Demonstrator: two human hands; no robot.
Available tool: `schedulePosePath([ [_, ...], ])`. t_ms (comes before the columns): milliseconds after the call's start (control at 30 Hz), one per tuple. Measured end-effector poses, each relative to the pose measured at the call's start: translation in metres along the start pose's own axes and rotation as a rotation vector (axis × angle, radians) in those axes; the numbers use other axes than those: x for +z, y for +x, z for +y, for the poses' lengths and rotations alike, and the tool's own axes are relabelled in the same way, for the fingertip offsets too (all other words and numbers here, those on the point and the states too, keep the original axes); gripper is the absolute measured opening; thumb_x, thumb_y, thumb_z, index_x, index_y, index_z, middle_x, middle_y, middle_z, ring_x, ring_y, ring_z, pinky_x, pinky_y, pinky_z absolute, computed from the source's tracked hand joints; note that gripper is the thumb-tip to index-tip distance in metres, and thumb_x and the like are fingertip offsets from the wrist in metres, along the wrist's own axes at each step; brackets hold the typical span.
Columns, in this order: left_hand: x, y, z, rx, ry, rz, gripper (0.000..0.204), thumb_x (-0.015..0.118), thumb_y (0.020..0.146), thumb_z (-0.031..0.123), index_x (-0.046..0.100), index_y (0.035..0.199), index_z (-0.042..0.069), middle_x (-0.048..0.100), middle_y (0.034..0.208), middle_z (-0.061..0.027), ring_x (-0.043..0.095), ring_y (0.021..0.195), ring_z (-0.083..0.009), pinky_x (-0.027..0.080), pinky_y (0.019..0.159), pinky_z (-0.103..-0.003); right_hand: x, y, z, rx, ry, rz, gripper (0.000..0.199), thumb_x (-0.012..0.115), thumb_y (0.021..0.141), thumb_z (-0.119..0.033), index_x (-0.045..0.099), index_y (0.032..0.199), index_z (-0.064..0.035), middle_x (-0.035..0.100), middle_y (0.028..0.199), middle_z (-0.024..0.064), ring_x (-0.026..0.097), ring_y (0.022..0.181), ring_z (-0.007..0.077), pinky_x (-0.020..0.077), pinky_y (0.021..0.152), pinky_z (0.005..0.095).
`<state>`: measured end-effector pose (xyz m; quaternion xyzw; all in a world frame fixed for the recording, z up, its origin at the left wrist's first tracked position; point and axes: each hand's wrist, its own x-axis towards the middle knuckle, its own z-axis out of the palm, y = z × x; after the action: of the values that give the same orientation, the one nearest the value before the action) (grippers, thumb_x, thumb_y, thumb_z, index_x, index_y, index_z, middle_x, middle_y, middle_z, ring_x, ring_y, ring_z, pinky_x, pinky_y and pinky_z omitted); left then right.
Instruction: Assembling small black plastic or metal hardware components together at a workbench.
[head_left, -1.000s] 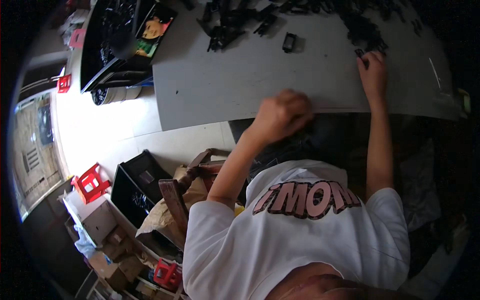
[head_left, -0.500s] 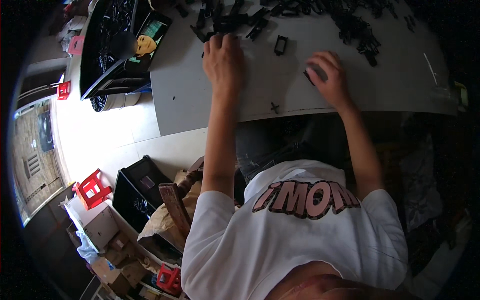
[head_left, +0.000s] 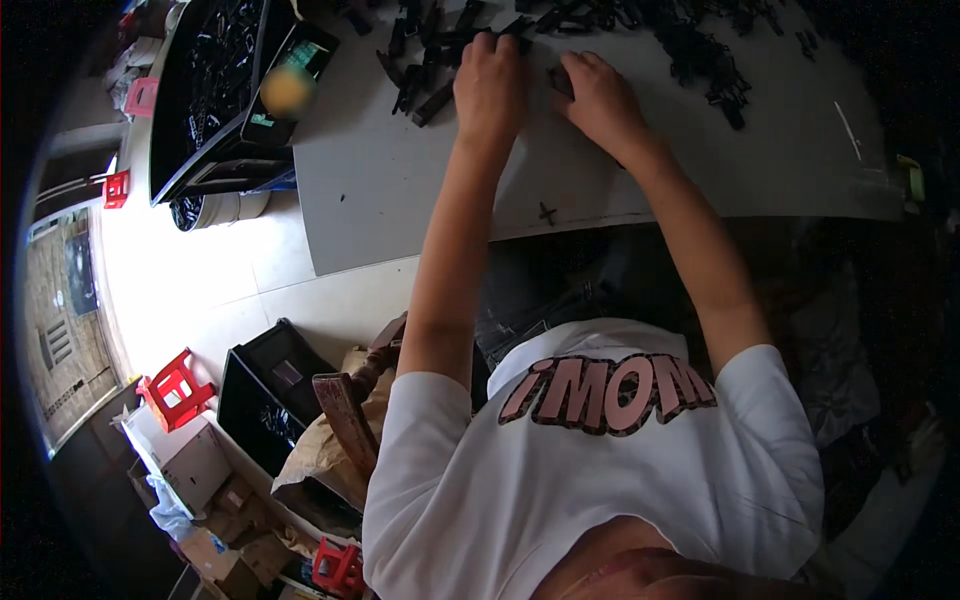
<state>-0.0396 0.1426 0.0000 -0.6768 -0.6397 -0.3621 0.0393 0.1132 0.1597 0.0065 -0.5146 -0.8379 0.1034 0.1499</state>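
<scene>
Loose black plastic parts (head_left: pixel 432 104) lie scattered along the far side of the grey table (head_left: pixel 380 190). My left hand (head_left: pixel 490 88) reaches to the near edge of this heap, its fingers bent down over dark pieces. What those fingertips grip is hidden behind the hand. Just to the right, my right hand (head_left: pixel 603 105) is closed, with a small black plastic part (head_left: pixel 562 81) showing between thumb and fingers. A small black cross-shaped piece (head_left: pixel 547 213) rests close to the table's near edge.
A denser cluster of black parts (head_left: pixel 705 70) spreads at the far right. Left of the table stand a large black crate (head_left: pixel 208 85) of parts and a white bucket (head_left: pixel 235 207). Below left are a black bin (head_left: pixel 240 385), a wooden chair (head_left: pixel 345 415) and a red stool (head_left: pixel 178 390).
Both hands have moved farther away and closer together, the left one shifting right and the right one left. My right hand now covers the spot where a black rectangular frame lay alone.
</scene>
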Motion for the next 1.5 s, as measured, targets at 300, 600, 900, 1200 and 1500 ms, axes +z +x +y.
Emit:
schedulePosePath([
  [300, -0.029, -0.031, 0.020, -0.409, -0.614, -0.147, 0.027, 0.063, 0.082, 0.003, 0.059, 0.108, 0.006, 0.063, 0.103, -0.0117, 0.065, 0.091, -0.0238, 0.052, 0.077, -0.033, -0.017, -0.071, 0.074, 0.061, 0.438, 0.346, 0.033, 0.066, 0.082, -0.011, 0.057, 0.112, -0.0041, 0.060, 0.105, 0.0113, 0.058, 0.096, 0.0280, 0.0475, 0.080, 0.0360],
  [600, -0.068, -0.109, 0.045, -0.400, -0.756, -0.515, 0.028, 0.065, 0.079, -0.002, 0.061, 0.106, 0.003, 0.066, 0.096, -0.0092, 0.063, 0.084, -0.0126, 0.051, 0.071, -0.027, -0.022, -0.114, 0.042, 0.138, 0.137, 0.353, 0.024, 0.069, 0.078, -0.014, 0.057, 0.095, -0.0028, 0.056, 0.092, 0.0105, 0.054, 0.090, 0.0282, 0.0442, 0.079, 0.0372],
  [900, -0.069, -0.117, 0.058, -0.299, -0.828, -0.487, 0.030, 0.068, 0.076, 0.000, 0.060, 0.105, 0.003, 0.065, 0.092, -0.0120, 0.066, 0.079, -0.0227, 0.052, 0.071, -0.030, -0.011, -0.116, 0.012, 0.079, -0.028, 0.415, 0.025, 0.070, 0.076, -0.020, 0.056, 0.091, -0.0055, 0.056, 0.093, 0.0092, 0.054, 0.089, 0.0289, 0.0417, 0.079, 0.0405],
  [1200, -0.064, -0.116, 0.055, -0.322, -0.847, -0.442, 0.029, 0.066, 0.079, -0.003, 0.060, 0.107, 0.002, 0.066, 0.096, -0.0090, 0.063, 0.082, -0.0129, 0.050, 0.073, -0.025, -0.009, -0.114, 0.016, 0.117, -0.073, 0.400, 0.031, 0.068, 0.079, -0.033, 0.057, 0.095, -0.0080, 0.055, 0.094, 0.0083, 0.053, 0.090, 0.0273, 0.0395, 0.079, 0.0425],
  [1500, -0.059, -0.116, 0.054, -0.351, -0.868, -0.437, 0.028, 0.064, 0.081, -0.004, 0.060, 0.109, 0.000, 0.066, 0.098, -0.0089, 0.062, 0.084, -0.0122, 0.050, 0.073, -0.025, -0.015, -0.108, 0.005, 0.133, -0.080, 0.376, 0.031, 0.071, 0.073, -0.024, 0.055, 0.093, -0.0062, 0.055, 0.091, 0.0078, 0.057, 0.086, 0.0286, 0.0455, 0.072, 0.0399],
])
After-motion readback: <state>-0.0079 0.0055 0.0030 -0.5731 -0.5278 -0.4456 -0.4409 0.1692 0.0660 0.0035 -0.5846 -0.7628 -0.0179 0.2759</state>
